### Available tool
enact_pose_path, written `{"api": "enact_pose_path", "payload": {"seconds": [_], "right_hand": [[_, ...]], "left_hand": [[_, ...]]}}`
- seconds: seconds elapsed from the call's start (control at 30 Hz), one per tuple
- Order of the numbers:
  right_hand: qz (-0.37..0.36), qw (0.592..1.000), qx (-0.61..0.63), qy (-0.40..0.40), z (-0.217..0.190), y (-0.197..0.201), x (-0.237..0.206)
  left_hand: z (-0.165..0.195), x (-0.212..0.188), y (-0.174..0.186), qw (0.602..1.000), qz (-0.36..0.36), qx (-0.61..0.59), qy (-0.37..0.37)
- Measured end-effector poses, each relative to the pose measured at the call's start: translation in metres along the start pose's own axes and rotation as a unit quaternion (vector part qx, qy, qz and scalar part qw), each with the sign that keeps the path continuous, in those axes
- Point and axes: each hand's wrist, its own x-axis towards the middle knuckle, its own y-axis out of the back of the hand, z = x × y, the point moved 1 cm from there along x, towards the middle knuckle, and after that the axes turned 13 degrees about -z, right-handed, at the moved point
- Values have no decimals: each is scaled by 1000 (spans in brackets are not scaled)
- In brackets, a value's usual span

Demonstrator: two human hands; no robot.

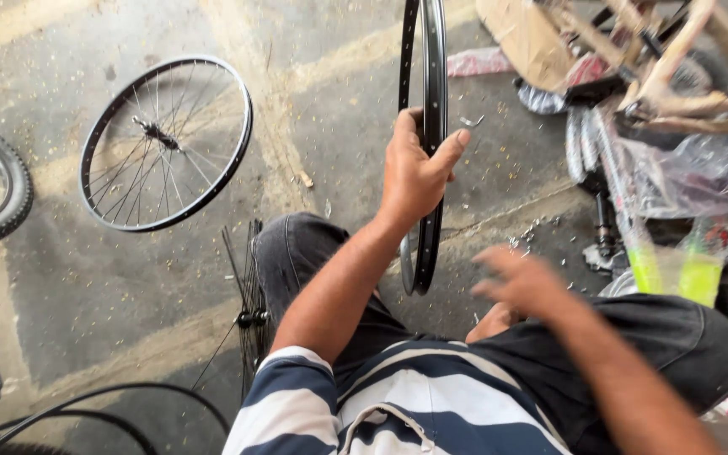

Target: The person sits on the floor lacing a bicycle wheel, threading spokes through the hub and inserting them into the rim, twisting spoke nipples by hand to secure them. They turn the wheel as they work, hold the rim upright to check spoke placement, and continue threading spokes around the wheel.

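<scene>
Left hand (415, 168) grips a bare black rim (428, 126) held upright above the knee, fingers wrapped round it; right hand (522, 282), blurred, hovers open, fingers loosely spread, near it; a spoked wheel (166, 143) lies on the concrete floor (330, 109)

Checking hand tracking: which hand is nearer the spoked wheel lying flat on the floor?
Left. The left hand grips the upright bare rim, right of the spoked wheel. The right hand, blurred, is farther right, over the knee.
</scene>
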Motion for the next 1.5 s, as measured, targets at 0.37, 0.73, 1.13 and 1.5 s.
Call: {"api": "enact_pose_path", "payload": {"seconds": [0.37,0.73,1.13,1.5], "right_hand": [[-53,991,-4,119,-103,-45,39],[25,986,-13,166,-113,-67,60],[-22,973,-113,200,-112,-31,55],[-53,994,29,94,-128,-1,45]], "left_hand": [[5,2,19,994,-49,-89,45],[-10,-18,18,994,-38,-93,45],[-5,-23,14,997,-33,-47,61],[-4,-25,22,997,-38,-48,56]]}}
